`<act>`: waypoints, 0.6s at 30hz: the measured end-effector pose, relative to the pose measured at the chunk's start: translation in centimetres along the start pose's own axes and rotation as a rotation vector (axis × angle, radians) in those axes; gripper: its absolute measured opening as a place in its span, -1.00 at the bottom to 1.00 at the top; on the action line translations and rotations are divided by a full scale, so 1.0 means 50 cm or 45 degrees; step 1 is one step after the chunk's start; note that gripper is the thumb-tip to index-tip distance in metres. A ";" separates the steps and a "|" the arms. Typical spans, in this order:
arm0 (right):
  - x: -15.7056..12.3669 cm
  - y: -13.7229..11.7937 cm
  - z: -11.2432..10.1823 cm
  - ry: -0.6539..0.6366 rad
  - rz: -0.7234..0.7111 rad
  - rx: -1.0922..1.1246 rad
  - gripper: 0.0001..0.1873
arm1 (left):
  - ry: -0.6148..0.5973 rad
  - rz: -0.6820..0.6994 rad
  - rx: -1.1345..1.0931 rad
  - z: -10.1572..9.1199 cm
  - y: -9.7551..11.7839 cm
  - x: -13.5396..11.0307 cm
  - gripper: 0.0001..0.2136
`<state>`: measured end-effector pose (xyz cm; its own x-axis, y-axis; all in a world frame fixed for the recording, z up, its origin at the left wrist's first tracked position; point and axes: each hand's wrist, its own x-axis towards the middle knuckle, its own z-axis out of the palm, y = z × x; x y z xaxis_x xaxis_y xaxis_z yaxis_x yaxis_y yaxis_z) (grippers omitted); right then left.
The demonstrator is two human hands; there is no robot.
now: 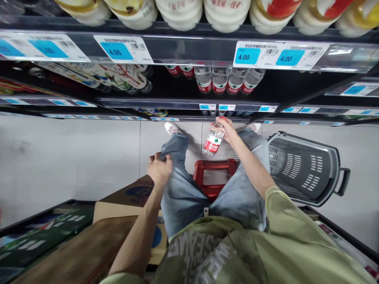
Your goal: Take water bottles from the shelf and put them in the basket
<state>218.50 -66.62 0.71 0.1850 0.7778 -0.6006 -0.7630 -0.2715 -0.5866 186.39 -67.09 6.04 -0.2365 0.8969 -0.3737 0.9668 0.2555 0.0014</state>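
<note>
My right hand [225,128] is closed around the upper part of a clear water bottle [213,142] with a red, white and green label. The bottle hangs tilted between my knees, its base toward me. My left hand [160,169] rests against my left knee, thumb apart from the bent fingers, holding nothing. Just beyond the right hand, several similar water bottles [219,81] stand in a row on the lower shelf. Below the held bottle is a red plastic stool [203,173] between my legs.
A grey shopping basket [308,165] with a handle lies on the floor to my right. Brown cardboard boxes [118,203] stand at my left. Ahead, a dark shelf edge [192,49] with price tags carries white drink bottles [226,14]. Patterned bottles [118,77] fill the lower left shelf.
</note>
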 end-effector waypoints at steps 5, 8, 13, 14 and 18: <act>0.000 0.010 0.010 -0.019 0.024 0.042 -0.52 | 0.036 0.229 -0.055 0.004 0.001 0.001 -0.52; -0.004 0.018 0.017 -0.055 0.033 0.060 -0.55 | -0.165 0.606 -0.364 0.025 0.036 0.000 -0.56; -0.008 0.041 0.025 -0.064 0.010 0.134 -0.56 | -1.195 0.601 -1.504 0.102 0.126 -0.023 -0.27; -0.008 0.044 0.026 -0.070 -0.002 0.147 -0.55 | -1.372 0.544 -1.603 0.115 0.140 -0.027 -0.21; -0.001 0.040 0.026 -0.090 -0.021 0.109 -0.54 | -1.544 0.494 -1.677 0.141 0.181 -0.025 -0.14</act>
<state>216.17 -66.49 0.28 0.1563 0.8208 -0.5494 -0.8110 -0.2108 -0.5457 196.14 -68.46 -0.01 0.7273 0.3954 -0.5609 0.1060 0.7428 0.6611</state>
